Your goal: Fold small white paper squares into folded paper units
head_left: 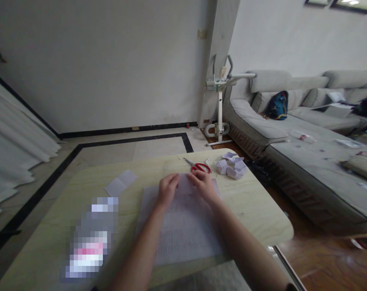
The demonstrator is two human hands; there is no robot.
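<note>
A large white sheet of paper point(183, 230) lies on the pale wooden table point(256, 210) in front of me. My left hand point(168, 189) and my right hand point(203, 185) rest at its far edge, fingers curled down onto a small raised piece of paper point(185, 184) between them. Red-handled scissors point(198, 165) lie just beyond my right hand. To their right sits a pile of small folded white paper pieces point(233, 165). A folded white slip point(120, 182) lies to the left of my left hand.
A blurred-out object point(90, 238) sits on the table's near left. A grey sofa point(307, 137) with a blue bag point(277, 106) stands at the right. A white exercise machine point(219, 105) stands by the wall. White curtains point(16, 141) hang at the left.
</note>
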